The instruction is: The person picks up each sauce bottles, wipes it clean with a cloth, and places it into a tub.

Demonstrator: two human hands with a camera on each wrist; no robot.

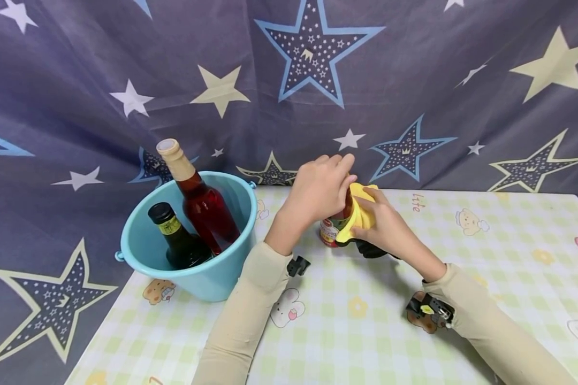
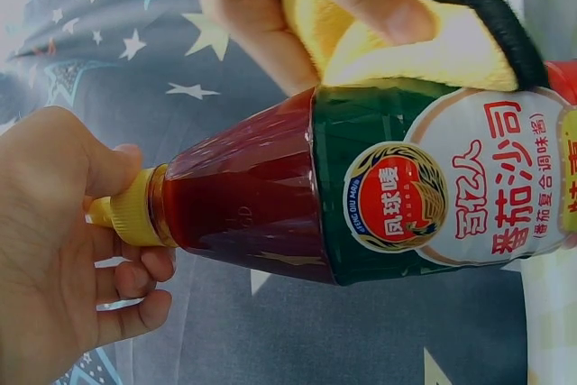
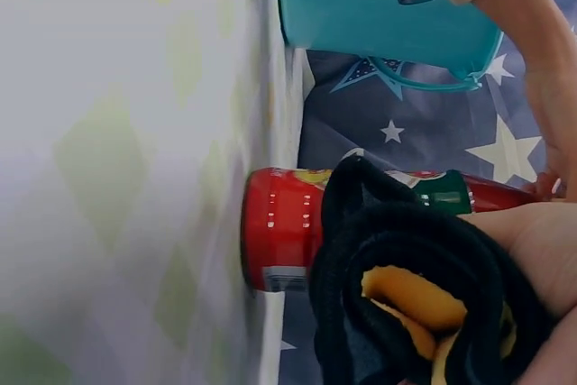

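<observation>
A ketchup bottle (image 1: 328, 231) with a green and white label (image 2: 424, 196) stands on the checked tablecloth (image 1: 366, 321). My left hand (image 1: 324, 184) grips its yellow cap (image 2: 126, 214) from above, fingers curled round it. My right hand (image 1: 382, 224) holds a yellow cloth (image 1: 358, 211) with a black edge (image 3: 397, 250) and presses it against the bottle's right side. The right wrist view has the bottle's red base (image 3: 279, 227) resting on the table behind the bunched cloth.
A teal bucket (image 1: 212, 275) stands at the table's left, holding a dark bottle (image 1: 178, 238) and a tall red bottle (image 1: 202, 200). A star-patterned curtain (image 1: 414, 80) hangs behind. The table edge runs along the front left.
</observation>
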